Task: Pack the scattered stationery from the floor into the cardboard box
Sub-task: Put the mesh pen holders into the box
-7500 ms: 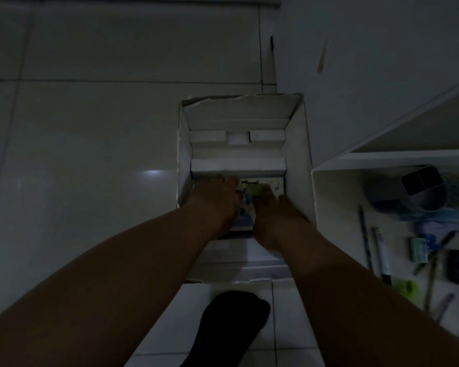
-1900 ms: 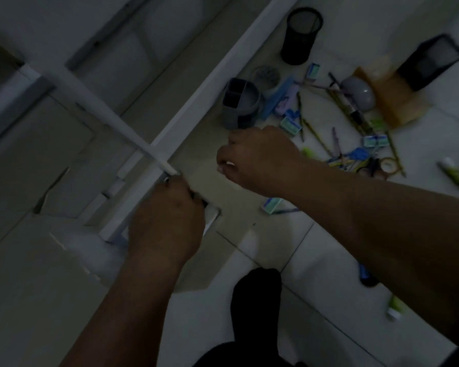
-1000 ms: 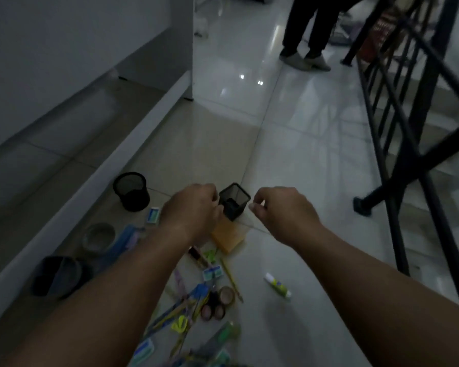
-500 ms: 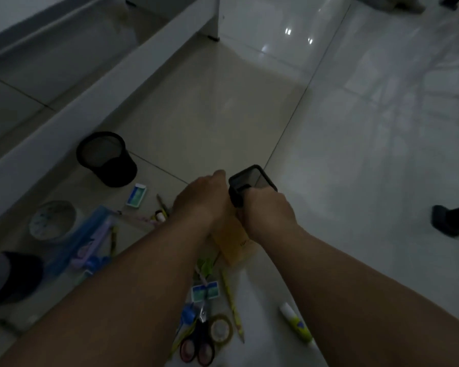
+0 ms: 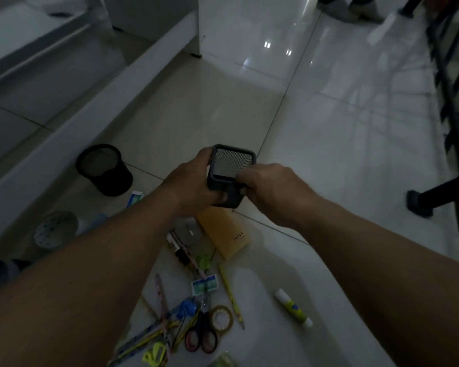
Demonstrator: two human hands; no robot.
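The square black cup (image 5: 232,168) is off the floor (image 5: 329,154) now. A second ago it stands at the far end of the tan pad (image 5: 223,234), with the two hands apart, one on each side. Now the left hand (image 5: 191,184) grips its left side, the right hand (image 5: 273,186) grips its near edge, and its open top tips up toward the camera. At first both hands are inside the cardboard box; now that box is out of sight.

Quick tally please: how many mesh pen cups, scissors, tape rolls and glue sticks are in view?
Mesh pen cups: 2 (square cup, round cup)
Scissors: 1
Tape rolls: 1
Glue sticks: 1
Total: 5
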